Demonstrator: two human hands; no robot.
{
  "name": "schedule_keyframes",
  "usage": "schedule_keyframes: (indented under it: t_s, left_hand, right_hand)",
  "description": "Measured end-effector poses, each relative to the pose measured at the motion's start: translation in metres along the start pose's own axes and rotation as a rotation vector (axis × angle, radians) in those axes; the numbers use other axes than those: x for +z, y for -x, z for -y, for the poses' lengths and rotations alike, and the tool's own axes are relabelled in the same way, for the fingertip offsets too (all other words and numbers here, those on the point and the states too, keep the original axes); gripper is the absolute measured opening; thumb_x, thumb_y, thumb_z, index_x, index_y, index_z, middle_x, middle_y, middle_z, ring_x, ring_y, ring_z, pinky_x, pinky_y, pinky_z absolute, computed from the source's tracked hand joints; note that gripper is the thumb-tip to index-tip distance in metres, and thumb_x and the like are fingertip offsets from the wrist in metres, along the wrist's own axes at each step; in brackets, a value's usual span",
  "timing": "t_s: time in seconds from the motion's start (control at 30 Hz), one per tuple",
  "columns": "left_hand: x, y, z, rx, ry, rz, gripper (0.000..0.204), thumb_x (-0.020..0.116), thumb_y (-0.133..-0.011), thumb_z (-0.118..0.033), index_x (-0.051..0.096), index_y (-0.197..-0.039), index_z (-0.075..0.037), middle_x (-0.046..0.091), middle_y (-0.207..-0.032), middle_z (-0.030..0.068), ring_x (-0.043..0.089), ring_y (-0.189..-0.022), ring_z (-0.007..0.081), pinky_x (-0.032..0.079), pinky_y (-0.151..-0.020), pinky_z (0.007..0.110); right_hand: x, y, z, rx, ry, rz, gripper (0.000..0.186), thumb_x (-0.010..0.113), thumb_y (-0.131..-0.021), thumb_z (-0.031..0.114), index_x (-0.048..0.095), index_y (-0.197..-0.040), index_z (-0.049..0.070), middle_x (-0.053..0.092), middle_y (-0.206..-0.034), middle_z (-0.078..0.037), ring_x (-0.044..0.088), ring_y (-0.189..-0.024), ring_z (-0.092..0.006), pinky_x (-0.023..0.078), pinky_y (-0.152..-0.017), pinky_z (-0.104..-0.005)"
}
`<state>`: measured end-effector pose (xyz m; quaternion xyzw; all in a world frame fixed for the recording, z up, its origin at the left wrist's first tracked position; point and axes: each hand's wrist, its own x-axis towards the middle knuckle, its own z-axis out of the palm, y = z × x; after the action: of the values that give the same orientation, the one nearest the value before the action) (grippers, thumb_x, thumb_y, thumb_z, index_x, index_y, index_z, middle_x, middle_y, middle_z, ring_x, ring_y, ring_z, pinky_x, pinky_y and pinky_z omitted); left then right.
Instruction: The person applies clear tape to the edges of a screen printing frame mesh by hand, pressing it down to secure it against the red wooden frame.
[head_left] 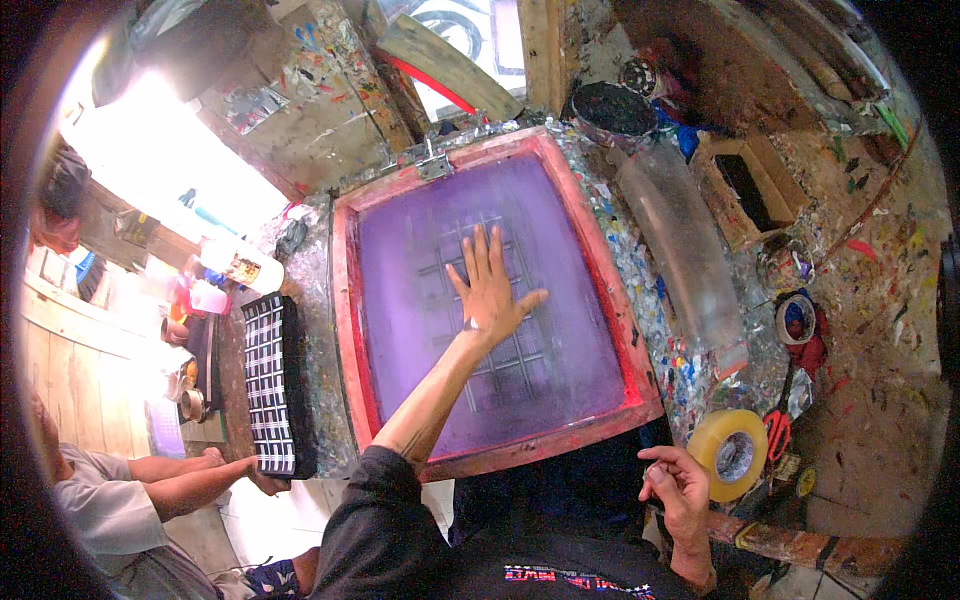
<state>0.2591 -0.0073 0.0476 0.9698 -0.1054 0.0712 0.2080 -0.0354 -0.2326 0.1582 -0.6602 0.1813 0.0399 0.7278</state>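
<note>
The purple mesh [540, 230] inside the red printing frame [345, 300] lies open on every side of the left hand [487, 290] pressed flat on it. Right of the frame the bench is crowded: a clear plastic sheet [685, 250], a tape roll [732, 452] beside the right hand [680, 490], and what may be scissors [778, 432]. Left, a checked stack [270, 385] held by another person's hand [265, 482] blocks passage.

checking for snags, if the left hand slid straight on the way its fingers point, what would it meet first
The left hand lies flat on the purple mesh with fingers pointing to the far side. It would probably first meet the red frame at its far edge, near the metal hinge clamp.
</note>
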Motion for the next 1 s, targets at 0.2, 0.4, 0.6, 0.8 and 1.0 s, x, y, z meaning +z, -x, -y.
schedule_keyframes:
  t_s: [0.2, 0.4, 0.6, 0.8, 1.0]
  left_hand:
    - [0.012, -0.016, -0.003, -0.113, -0.031, -0.048, 0.131, 0.081, -0.07, -0.058, 0.0, -0.16, -0.008, -0.002, -0.166, 0.019, -0.005, -0.153, 0.042, 0.003, -0.113, 0.073]
    - [-0.026, 0.056, -0.045, 0.219, 0.138, 0.171, 0.111, 0.083, -0.072, -0.039, 0.019, -0.155, -0.003, 0.014, -0.162, 0.0262, 0.013, -0.15, 0.0444, 0.01, -0.117, 0.064]
    - [0.008, 0.147, -0.182, 0.834, 0.494, 0.465, 0.08, 0.078, -0.073, -0.017, 0.043, -0.143, 0.002, 0.048, -0.142, 0.0284, 0.043, -0.136, 0.0418, 0.033, -0.116, 0.048]
    - [0.03, 0.184, -0.204, 0.661, 0.673, 0.273, 0.05, 0.058, -0.08, 0.002, 0.051, -0.129, 0.013, 0.063, -0.114, 0.0282, 0.057, -0.117, 0.0438, 0.04, -0.107, 0.048]
    - [-0.05, 0.187, -0.148, 0.227, 1.109, 0.619, 0.021, 0.063, -0.095, -0.013, 0.067, -0.109, 0.001, 0.071, -0.097, 0.0189, 0.069, -0.098, 0.0307, 0.052, -0.088, 0.038]
  right_hand:
    - [-0.005, 0.007, 0.005, -0.035, 0.049, -0.043, 0.027, 0.063, -0.096, 0.018, 0.065, -0.114, -0.002, 0.058, -0.075, -0.001, 0.059, -0.063, -0.0091, 0.043, -0.058, -0.0215]
    - [-0.05, 0.02, 0.0, -0.102, 0.502, -0.414, 0.029, 0.066, -0.093, 0.015, 0.064, -0.115, -0.002, 0.061, -0.087, -0.007, 0.061, -0.079, -0.0162, 0.049, -0.072, -0.0311]
    - [-0.094, 0.034, -0.035, -0.24, 1.457, -0.321, 0.057, 0.08, -0.077, 0.028, 0.06, -0.121, -0.003, 0.054, -0.121, -0.019, 0.049, -0.116, -0.0373, 0.036, -0.101, -0.0521]
    - [-0.096, 0.032, -0.041, -0.368, 1.53, -0.166, 0.061, 0.082, -0.073, 0.033, 0.058, -0.116, -0.004, 0.058, -0.115, -0.022, 0.048, -0.12, -0.04, 0.028, -0.109, -0.0556]
    - [-0.074, 0.061, 0.014, 0.035, 1.037, 0.021, 0.059, 0.077, -0.081, 0.038, 0.058, -0.119, -0.002, 0.062, -0.108, -0.022, 0.058, -0.106, -0.0405, 0.042, -0.098, -0.0503]
